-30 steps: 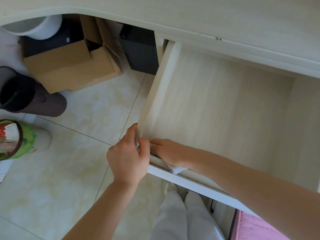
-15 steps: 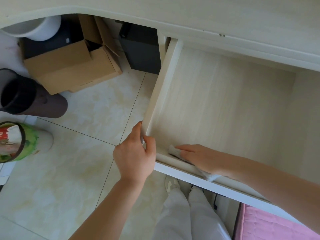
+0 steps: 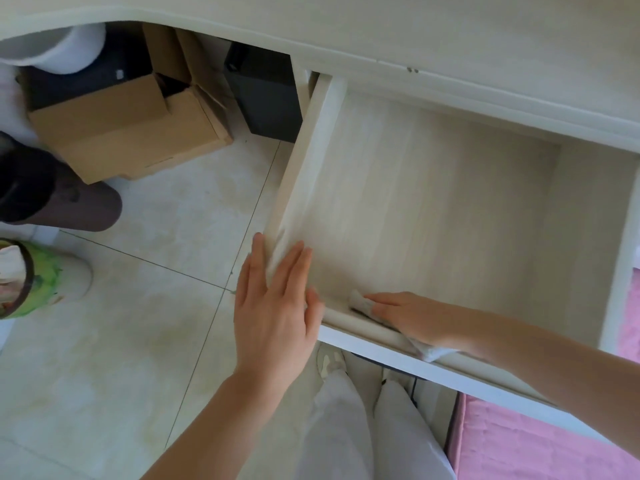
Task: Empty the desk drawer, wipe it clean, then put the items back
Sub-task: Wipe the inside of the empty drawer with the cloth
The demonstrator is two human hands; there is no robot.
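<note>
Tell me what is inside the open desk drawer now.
Inside the pale wooden drawer only the right hand shows, pressing a white cloth near the front wall. The floor beneath them is covered.

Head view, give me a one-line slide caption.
Right hand presses a wipe along the empty drawer's front edge; left hand open.

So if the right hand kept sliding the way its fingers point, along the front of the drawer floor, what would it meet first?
Probably the drawer's left side wall, at the front corner. The right hand presses a cloth flat on the floor there, fingers pointing left. The left hand hovers open over that corner, seemingly higher, though depth is unclear.
</note>
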